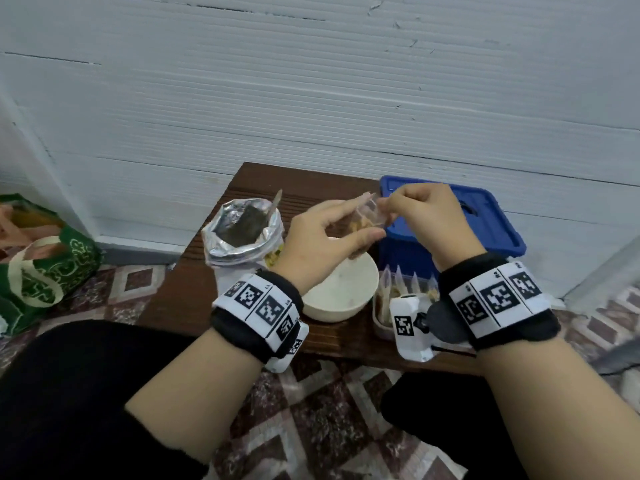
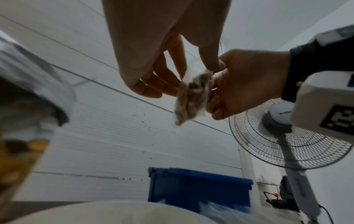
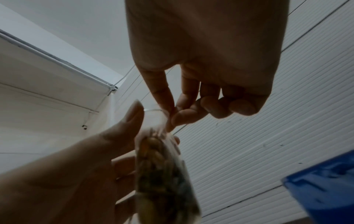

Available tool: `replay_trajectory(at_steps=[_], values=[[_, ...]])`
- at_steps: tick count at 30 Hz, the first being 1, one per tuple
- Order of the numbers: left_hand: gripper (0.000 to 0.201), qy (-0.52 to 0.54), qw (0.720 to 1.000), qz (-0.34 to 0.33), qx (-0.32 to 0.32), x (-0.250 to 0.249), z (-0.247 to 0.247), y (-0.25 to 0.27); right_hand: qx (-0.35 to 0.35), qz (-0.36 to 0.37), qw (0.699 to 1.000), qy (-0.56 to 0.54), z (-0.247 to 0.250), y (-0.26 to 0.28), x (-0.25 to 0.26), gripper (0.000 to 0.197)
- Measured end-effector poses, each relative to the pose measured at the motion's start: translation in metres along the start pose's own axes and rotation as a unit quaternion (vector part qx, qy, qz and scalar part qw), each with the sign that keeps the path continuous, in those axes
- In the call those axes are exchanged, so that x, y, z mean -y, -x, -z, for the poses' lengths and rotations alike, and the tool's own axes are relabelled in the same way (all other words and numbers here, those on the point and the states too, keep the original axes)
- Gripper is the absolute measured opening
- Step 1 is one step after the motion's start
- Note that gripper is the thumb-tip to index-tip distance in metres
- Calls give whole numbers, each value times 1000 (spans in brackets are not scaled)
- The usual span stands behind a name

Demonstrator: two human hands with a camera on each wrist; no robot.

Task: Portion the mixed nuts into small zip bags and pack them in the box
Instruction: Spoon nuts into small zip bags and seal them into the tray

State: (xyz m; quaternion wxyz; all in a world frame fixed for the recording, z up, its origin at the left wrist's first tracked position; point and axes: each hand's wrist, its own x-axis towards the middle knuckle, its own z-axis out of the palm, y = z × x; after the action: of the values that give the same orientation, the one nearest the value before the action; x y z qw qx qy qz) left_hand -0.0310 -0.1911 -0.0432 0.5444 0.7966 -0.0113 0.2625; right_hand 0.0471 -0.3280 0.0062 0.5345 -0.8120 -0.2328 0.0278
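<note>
A small clear zip bag partly filled with mixed nuts hangs in the air above the white bowl. My left hand grips the bag's side between thumb and fingers. My right hand pinches the bag's top edge, as the right wrist view shows at the zip bag. In the left wrist view the zip bag dangles between both hands. The open foil nut pouch with a spoon handle stands left of the bowl. The blue box with its lid on sits at the back right.
A clear container holding several filled zip bags stands right of the bowl, near my right wrist. All sits on a low brown wooden table against a white wall. A green bag lies on the patterned floor. A standing fan is beyond the box.
</note>
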Motion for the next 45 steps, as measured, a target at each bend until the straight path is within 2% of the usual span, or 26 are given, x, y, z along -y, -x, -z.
replay_trajectory(at_steps=[5, 7, 10, 13, 14, 17, 20, 22, 25, 31, 34, 39, 42, 45], values=[[65, 1, 990, 58, 127, 11, -37, 7, -18, -36, 999, 32, 32, 15, -29, 24], [64, 2, 988, 62, 144, 17, -51, 10, -26, -54, 998, 32, 39, 22, -38, 25], [58, 15, 990, 64, 128, 21, -69, 13, -35, -69, 997, 19, 46, 33, -46, 29], [54, 10, 989, 73, 129, 24, -83, 14, -32, -92, 995, 26, 52, 43, -52, 51], [52, 3, 989, 76, 129, 24, -87, 15, -32, -99, 994, 35, 54, 46, -54, 53], [48, -10, 989, 73, 127, 27, -98, 14, -33, -93, 989, 114, 57, 48, -60, 40], [59, -10, 984, 90, 153, 27, -106, 13, -65, -84, 979, 173, 62, 46, -67, 23], [68, -10, 980, 102, 171, 28, -107, 13, -83, -102, 973, 190, 66, 44, -73, 18], [63, -19, 981, 107, 159, 32, -103, 15, -87, -138, 964, 209, 72, 43, -78, 16], [41, -36, 985, 122, 116, 41, -86, 17, -2, -211, 934, 286, 70, 41, -95, 22], [37, -48, 984, 132, 105, 46, -79, 18, 37, -252, 919, 300, 63, 40, -109, 20], [33, -85, 979, 163, 89, 55, -64, 16, 67, -279, 908, 304, 58, 41, -121, 30], [35, -158, 963, 198, 90, 67, -49, 12, 70, -276, 910, 301, 57, 42, -123, 31], [50, -276, 918, 242, 147, 79, -38, 7, 48, -256, 915, 309, 56, 41, -119, 27]])
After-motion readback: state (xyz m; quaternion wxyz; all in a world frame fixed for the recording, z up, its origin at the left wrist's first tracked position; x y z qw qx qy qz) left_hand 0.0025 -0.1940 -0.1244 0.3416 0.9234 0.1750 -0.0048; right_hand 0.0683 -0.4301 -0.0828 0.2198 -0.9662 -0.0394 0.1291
